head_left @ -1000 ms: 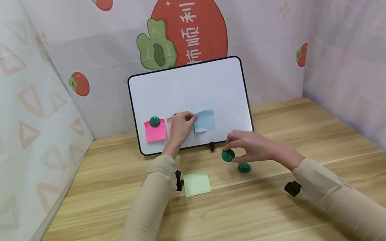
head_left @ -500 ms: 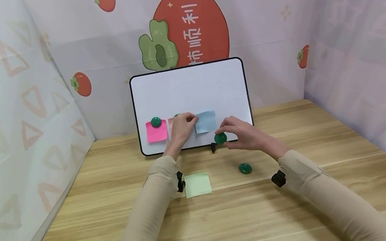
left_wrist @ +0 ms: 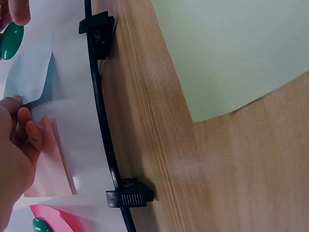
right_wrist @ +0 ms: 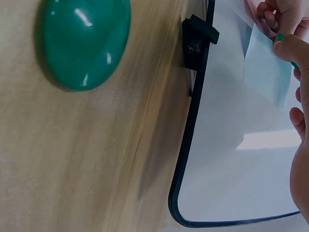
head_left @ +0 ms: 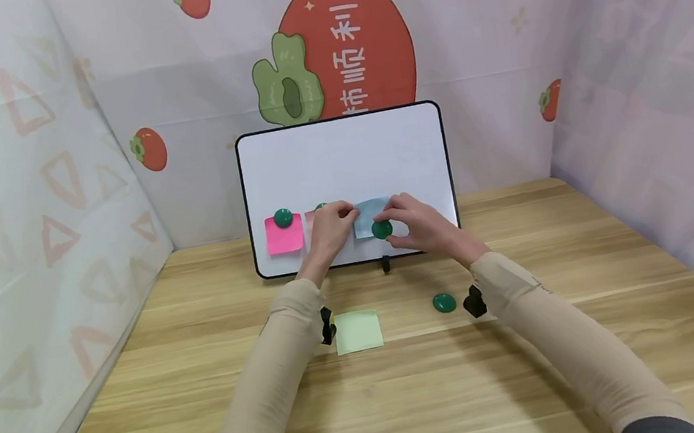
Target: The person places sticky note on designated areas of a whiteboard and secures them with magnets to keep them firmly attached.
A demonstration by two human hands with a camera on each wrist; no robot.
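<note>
A white board (head_left: 339,162) with a black frame stands propped on the table. My left hand (head_left: 331,232) pinches the left edge of a blue sticky note (head_left: 364,214) against the board. My right hand (head_left: 423,226) holds a round green magnet (head_left: 381,230) between thumb and fingers, overlapping the note's right part in the head view. To the left, a bright pink sticky note (head_left: 285,241) hangs under another green magnet (head_left: 283,217). Between it and the blue note, a pale pink note (left_wrist: 52,169) is mostly hidden behind my left hand in the head view.
On the wooden table (head_left: 374,412) lie a pale green sticky note (head_left: 358,332) and a loose green magnet (head_left: 444,303). Black clips (left_wrist: 129,194) support the board's lower edge. Printed cloth (head_left: 496,136) hangs behind the board and along both sides.
My right hand has lifted the green magnet from near the table and carried it up and left to the blue note. The left hand has stayed on the note's edge.
</note>
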